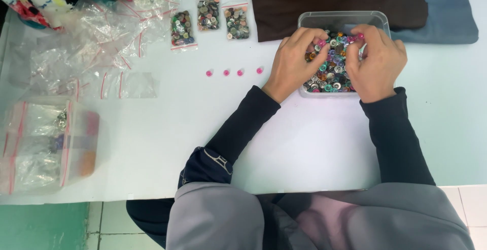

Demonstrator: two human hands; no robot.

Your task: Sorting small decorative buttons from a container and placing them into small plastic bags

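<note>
My left hand [291,62] fingers pinched a pink button [321,43] at the near-left of the clear plastic tub [345,18]; my right hand [378,63] fingers pinched another pink button [360,36] above the mixed buttons [328,72]. Both hands worked inside the tub. Four pink buttons [233,72] lay in a row on the counter [304,138], left of the tub. Three filled zip bags [209,20] sat beyond, empty bags [96,52] further left. Note: best to pinch by the rim and lift straight up, so neighbours stay put.
</note>
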